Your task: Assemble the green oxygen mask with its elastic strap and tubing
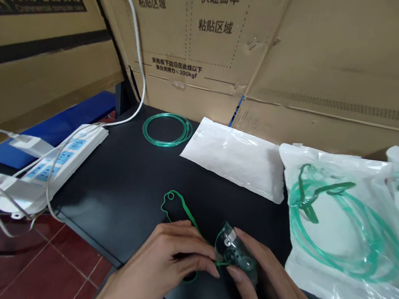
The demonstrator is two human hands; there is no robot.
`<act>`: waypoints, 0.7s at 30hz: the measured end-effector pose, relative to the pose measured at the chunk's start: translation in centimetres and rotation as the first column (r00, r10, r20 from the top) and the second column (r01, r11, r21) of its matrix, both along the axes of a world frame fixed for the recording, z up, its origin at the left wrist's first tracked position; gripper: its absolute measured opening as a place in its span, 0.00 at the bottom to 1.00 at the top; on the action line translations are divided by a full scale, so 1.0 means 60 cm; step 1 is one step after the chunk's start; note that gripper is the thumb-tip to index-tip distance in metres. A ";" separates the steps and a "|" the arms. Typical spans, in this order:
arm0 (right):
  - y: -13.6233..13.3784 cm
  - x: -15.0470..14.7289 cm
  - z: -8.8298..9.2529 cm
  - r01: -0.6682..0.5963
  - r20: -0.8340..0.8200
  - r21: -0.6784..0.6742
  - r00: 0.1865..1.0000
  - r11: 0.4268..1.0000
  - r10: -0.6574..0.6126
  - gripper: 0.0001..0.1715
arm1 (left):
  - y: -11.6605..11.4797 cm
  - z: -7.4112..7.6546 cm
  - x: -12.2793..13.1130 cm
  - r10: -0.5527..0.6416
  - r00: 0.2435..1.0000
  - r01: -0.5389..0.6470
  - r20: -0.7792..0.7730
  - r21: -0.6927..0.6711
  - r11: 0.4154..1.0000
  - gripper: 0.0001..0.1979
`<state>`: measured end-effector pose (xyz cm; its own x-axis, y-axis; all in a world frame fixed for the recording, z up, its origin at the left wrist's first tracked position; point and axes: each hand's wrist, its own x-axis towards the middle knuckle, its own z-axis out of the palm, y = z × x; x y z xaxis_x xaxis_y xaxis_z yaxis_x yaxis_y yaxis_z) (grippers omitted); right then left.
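Both hands worked at the near edge of the black surface (pixel 122 179): the right hand (pixel 271 283) cupped one clear mask (pixel 233 256), the left hand (pixel 163 263) pinched its green strap (pixel 180 204). Judging by this, the strap was being fitted; threading it calls for a fine pinch. Counted: one coiled tube (pixel 167 129), one flat pouch (pixel 236 157), two packed sets (pixel 348 220), one power strip (pixel 57 159).

Bare table (pixel 126 180) ahead; power strip (pixel 60 159) left, sealed bags (pixel 348 220) right, cardboard (pixel 230 53) probably close behind.
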<state>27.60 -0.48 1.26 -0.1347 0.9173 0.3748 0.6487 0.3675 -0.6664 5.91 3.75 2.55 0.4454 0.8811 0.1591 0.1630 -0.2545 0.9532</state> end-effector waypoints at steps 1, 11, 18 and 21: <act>0.000 0.003 -0.001 -0.028 0.015 -0.011 0.999 1.000 0.028 0.24 | 0.000 0.000 0.000 -0.003 1.000 0.003 -0.002 -0.005 1.000 0.08; -0.001 -0.012 0.009 -0.116 -0.207 -0.033 0.972 0.993 0.106 0.19 | 0.000 0.000 0.001 -0.013 1.000 0.012 -0.014 -0.047 0.999 0.10; -0.001 -0.005 0.013 -0.208 -0.182 0.025 0.961 0.978 0.209 0.19 | 0.000 0.006 0.000 -0.036 0.998 0.035 -0.052 -0.016 0.999 0.07; -0.001 -0.001 0.013 -0.197 -0.159 0.048 0.966 0.979 0.202 0.17 | -0.001 0.005 -0.001 -0.037 0.997 0.036 -0.063 -0.016 0.999 0.08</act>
